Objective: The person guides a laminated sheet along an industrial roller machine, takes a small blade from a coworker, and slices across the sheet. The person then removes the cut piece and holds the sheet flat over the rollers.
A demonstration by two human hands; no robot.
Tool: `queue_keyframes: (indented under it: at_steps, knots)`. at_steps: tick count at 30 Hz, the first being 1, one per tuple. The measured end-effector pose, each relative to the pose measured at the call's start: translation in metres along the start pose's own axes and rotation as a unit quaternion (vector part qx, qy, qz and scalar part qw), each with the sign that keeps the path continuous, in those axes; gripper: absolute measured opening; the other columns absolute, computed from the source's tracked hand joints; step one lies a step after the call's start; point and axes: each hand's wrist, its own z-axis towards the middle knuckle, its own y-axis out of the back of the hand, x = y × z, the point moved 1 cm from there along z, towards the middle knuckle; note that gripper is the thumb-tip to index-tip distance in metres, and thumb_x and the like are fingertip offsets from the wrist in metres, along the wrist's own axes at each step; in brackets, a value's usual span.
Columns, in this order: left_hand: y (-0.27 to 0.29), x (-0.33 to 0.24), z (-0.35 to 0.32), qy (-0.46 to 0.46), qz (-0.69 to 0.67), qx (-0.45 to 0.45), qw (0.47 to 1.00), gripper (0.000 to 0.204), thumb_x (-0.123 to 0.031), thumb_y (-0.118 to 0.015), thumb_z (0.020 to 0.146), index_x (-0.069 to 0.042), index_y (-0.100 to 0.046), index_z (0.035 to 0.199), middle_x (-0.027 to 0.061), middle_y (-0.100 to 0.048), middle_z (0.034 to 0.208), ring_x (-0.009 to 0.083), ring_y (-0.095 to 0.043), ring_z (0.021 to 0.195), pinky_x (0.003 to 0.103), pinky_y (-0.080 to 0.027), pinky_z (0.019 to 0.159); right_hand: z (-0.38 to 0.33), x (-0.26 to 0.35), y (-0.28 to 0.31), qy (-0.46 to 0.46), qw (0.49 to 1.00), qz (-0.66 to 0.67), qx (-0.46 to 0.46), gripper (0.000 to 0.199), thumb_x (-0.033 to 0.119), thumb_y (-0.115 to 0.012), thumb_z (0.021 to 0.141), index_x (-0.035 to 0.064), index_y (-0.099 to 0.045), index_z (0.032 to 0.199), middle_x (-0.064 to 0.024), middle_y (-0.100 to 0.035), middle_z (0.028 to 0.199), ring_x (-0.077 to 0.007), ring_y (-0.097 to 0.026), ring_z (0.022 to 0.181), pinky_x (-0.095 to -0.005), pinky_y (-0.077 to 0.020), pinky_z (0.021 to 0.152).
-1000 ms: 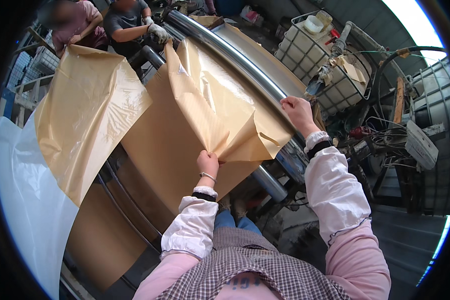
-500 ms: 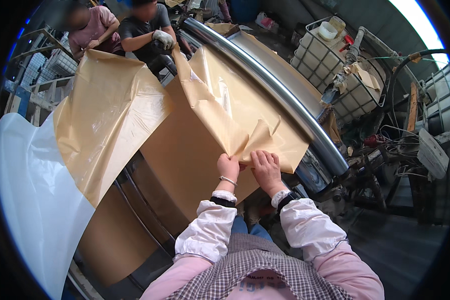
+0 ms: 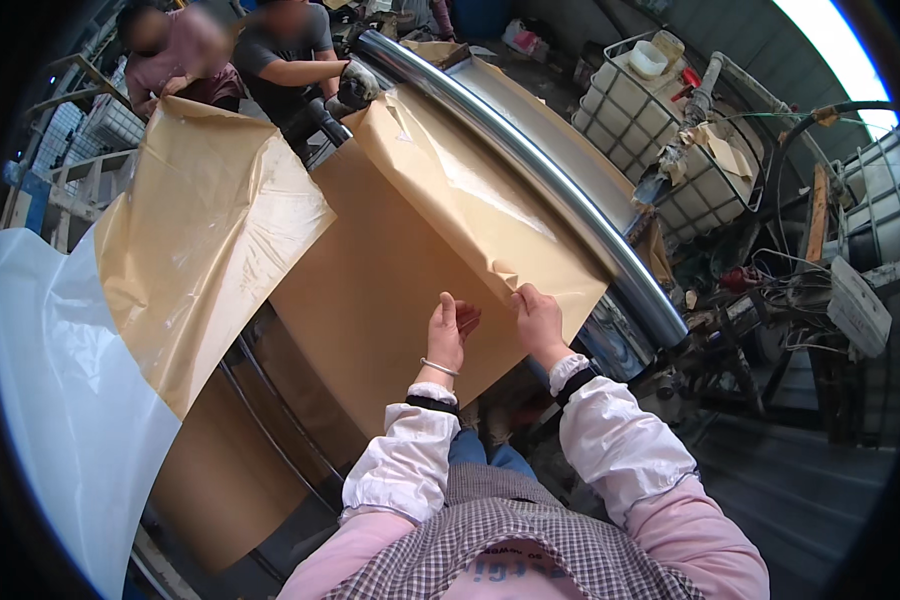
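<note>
The brown paper (image 3: pixel 410 270) lay draped over the steel roller (image 3: pixel 530 160) before you. Your left hand (image 3: pixel 448 335) pressed flat on it, fingers together; your right hand (image 3: pixel 538 322) seemingly pinched its creased lower edge. Beyond, a co-worker's gloved hand (image 3: pixel 355 82) gripped the far end.
</note>
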Motion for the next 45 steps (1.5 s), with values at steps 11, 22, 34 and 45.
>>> queue_keyframes:
  at_steps: [11, 22, 34, 45]
  knots:
    - [-0.027, 0.08, 0.047, 0.236, -0.073, 0.095, 0.964, 0.046, -0.047, -0.07, 0.069, -0.01, -0.056, 0.093, 0.001, -0.058, 0.083, 0.0137, -0.055, 0.076, 0.026, -0.041, 0.068, 0.021, -0.076, -0.026, -0.319, 0.936, 0.097, 0.111, 0.025, 0.024, -0.06, 0.078, -0.0009, -0.063, 0.077, -0.0173, -0.063, 0.073, -0.0315, -0.061, 0.07, -0.0384, -0.0463, 0.065]
    - [-0.056, 0.078, 0.044, 0.125, 0.138, -0.157, 0.97, 0.018, -0.011, -0.063, 0.069, 0.005, -0.056, 0.073, 0.0119, -0.059, 0.07, 0.0201, -0.059, 0.057, 0.033, -0.047, 0.047, -0.007, -0.017, 0.008, -0.067, 0.979, -0.187, 0.044, 0.034, 0.016, -0.062, 0.065, 0.0018, -0.055, 0.095, -0.0142, -0.058, 0.083, -0.0284, -0.056, 0.08, -0.0378, -0.0409, 0.074]
    - [-0.081, 0.066, 0.032, 0.114, -0.01, -0.203, 0.973, 0.009, -0.004, -0.06, 0.067, 0.004, -0.056, 0.063, 0.0092, -0.057, 0.065, 0.0193, -0.056, 0.056, 0.032, -0.045, 0.047, -0.036, -0.017, 0.003, 0.175, 0.902, -0.395, 0.013, 0.023, 0.015, -0.052, 0.071, 0.0093, -0.055, 0.093, -0.0038, -0.052, 0.085, -0.0179, -0.047, 0.088, -0.0318, -0.0318, 0.081]
    - [-0.073, 0.073, 0.031, 0.028, 0.24, -0.176, 0.954, 0.019, -0.013, -0.061, 0.064, 0.006, -0.057, 0.062, 0.0138, -0.058, 0.059, 0.0239, -0.057, 0.053, 0.036, -0.044, 0.05, -0.029, -0.027, 0.011, 0.146, 0.934, -0.32, 0.06, 0.009, 0.015, -0.052, 0.069, 0.0104, -0.06, 0.068, -0.0045, -0.058, 0.071, -0.0215, -0.05, 0.084, -0.0363, -0.0309, 0.081]
